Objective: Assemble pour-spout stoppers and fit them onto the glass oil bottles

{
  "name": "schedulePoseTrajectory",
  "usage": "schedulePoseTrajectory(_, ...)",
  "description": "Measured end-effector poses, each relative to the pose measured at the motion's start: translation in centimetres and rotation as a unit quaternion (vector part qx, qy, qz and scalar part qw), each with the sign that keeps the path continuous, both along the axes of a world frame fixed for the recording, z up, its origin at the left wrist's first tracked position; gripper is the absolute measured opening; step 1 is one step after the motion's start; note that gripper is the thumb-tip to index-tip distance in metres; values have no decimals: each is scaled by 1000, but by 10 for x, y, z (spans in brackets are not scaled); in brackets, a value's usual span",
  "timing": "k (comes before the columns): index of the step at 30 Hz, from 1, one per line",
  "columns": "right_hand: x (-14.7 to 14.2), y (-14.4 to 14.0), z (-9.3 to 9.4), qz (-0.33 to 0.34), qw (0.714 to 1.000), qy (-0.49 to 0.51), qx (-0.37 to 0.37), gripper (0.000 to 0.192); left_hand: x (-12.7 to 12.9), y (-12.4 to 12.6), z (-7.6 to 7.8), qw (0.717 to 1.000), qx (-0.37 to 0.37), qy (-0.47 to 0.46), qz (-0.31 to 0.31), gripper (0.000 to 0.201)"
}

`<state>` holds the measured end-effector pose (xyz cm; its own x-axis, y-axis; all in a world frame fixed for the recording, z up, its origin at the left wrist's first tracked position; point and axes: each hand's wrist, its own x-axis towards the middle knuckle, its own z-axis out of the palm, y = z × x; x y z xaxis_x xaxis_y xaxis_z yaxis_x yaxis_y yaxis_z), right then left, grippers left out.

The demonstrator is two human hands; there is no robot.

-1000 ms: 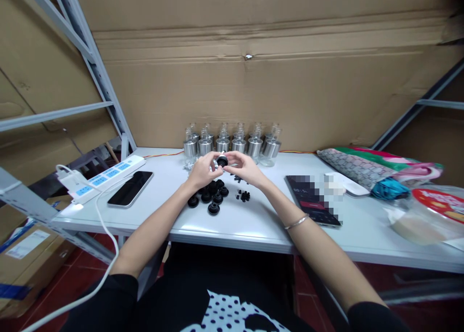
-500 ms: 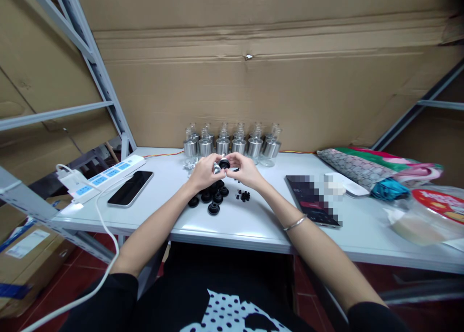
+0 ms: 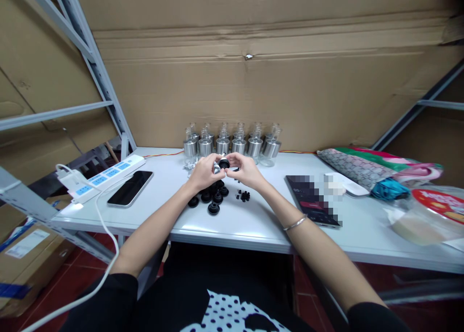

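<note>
Between them, my left hand (image 3: 205, 171) and my right hand (image 3: 245, 170) hold a black ridged stopper (image 3: 224, 163) with a metal part at its top. The fingers of both hands close round it from either side, above the table. Just below lie several more black stoppers (image 3: 213, 208) in a loose cluster. To their right is a small group of tiny black caps (image 3: 245, 195). Behind my hands, glass bottles with silver metal bands (image 3: 255, 147) stand upright in rows. A clear, shiny bundle (image 3: 191, 163) beside my left hand is partly hidden.
At left on the white table (image 3: 261, 225) are a power strip (image 3: 108, 175) with a white cable and a dark phone (image 3: 131, 189). A tablet-like device (image 3: 308, 201), a patterned cloth bag (image 3: 348, 167) and a tape roll (image 3: 420, 221) lie at right. Cardboard (image 3: 275, 90) stands behind.
The stopper appears slightly turned or tilted between my fingers. My hands and arms stay almost in place, and the things on the table have not moved.
</note>
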<state>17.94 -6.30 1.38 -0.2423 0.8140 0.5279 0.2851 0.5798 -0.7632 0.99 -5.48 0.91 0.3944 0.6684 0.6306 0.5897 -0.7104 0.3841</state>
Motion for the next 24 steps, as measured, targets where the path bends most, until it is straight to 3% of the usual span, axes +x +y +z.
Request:
schedulePoseTrajectory(14,1,-2,3,-1,1000,-11,17,22,0,1,0,1000,-8,-12,-12,26)
schedulePoseTrajectory(24,-1,-3,1,-19,999,-20,19,21,0,1,3,999,-5,32,-12,25)
